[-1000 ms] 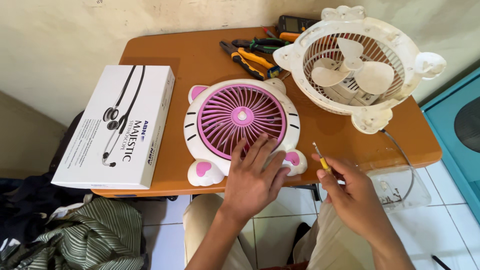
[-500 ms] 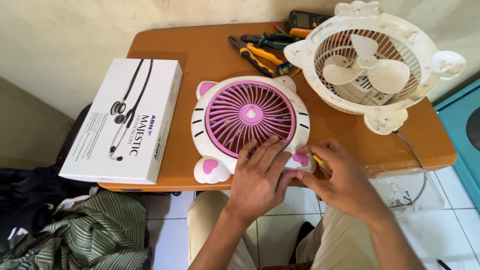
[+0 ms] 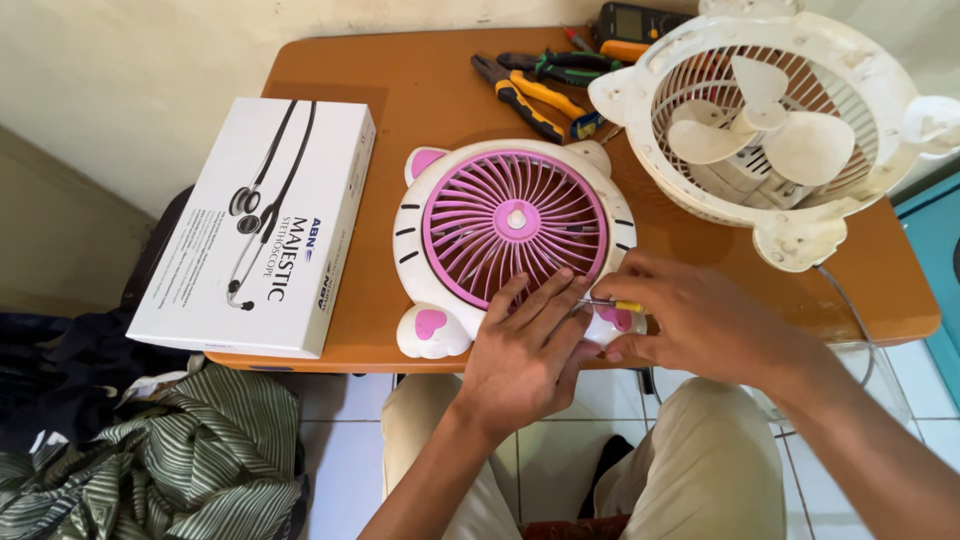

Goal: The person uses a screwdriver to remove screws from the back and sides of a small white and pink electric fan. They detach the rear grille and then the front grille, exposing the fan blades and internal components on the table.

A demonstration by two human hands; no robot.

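A white cat-shaped fan cover with a pink grille (image 3: 515,220) lies flat on the orange table (image 3: 400,110). My left hand (image 3: 525,355) rests open and flat on its lower right part, fingers spread over the grille edge. My right hand (image 3: 700,320) grips a small yellow-handled screwdriver (image 3: 615,305), its thin tip pointing left at the cover's lower right rim, just by my left fingertips. The screwdriver's handle is mostly hidden in my fist.
A white fan body with blades (image 3: 770,130) stands at the table's right. Pliers and cutters (image 3: 540,90) and a meter (image 3: 630,25) lie at the back. A white box (image 3: 265,220) sits at left. Striped cloth (image 3: 190,470) lies on the floor.
My right hand moved from the table's edge in to the cover's lower right rim, turning the screwdriver tip to point left. My left hand stayed on the cover.
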